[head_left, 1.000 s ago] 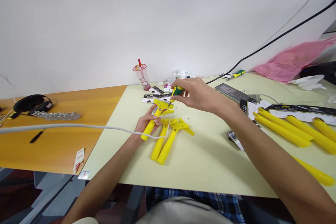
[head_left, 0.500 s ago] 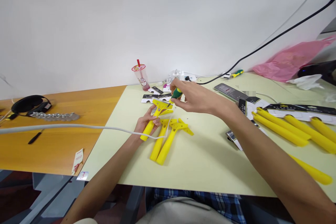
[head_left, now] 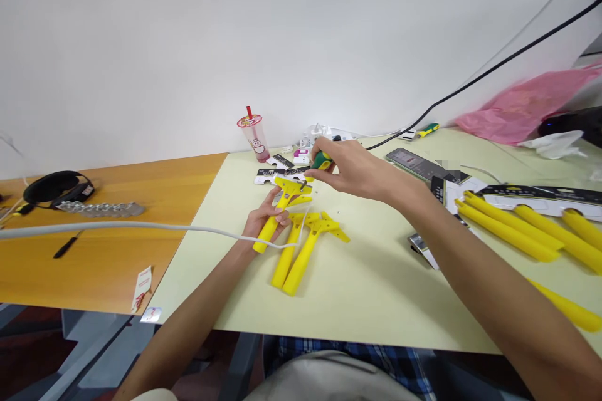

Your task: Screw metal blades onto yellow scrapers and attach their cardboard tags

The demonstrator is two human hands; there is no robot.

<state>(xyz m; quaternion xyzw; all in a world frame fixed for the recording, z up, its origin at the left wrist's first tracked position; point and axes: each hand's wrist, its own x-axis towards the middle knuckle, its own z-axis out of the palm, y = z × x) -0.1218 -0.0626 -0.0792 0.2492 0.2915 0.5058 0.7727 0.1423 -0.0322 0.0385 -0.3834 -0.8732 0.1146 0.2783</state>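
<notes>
My left hand point(head_left: 263, 218) is closed around the handle of a yellow scraper point(head_left: 285, 195), its head tilted up and away from me. My right hand point(head_left: 345, 166) grips a green and yellow screwdriver point(head_left: 322, 161). The screwdriver's shaft points down and left, its tip at the scraper's head; whether it sits in a screw is too small to tell. Two more yellow scrapers point(head_left: 305, 257) lie side by side on the pale table point(head_left: 367, 301), just right of my left hand. A thin white cable point(head_left: 235, 236) passes in front of the held handle.
Behind my hands are a lidded cup point(head_left: 255, 138), printed cards point(head_left: 268, 176) and a white charger point(head_left: 316, 133). At right lie a phone point(head_left: 416, 166), several yellow handles point(head_left: 512, 232), another screwdriver point(head_left: 429, 130) and a pink bag point(head_left: 512, 106). Headphones point(head_left: 56, 188) rest on the orange table point(head_left: 117, 250).
My right hand has turned slightly with the screwdriver, showing more of its yellow-striped handle. My left hand still holds the scraper in nearly the same place. The view has shifted a little.
</notes>
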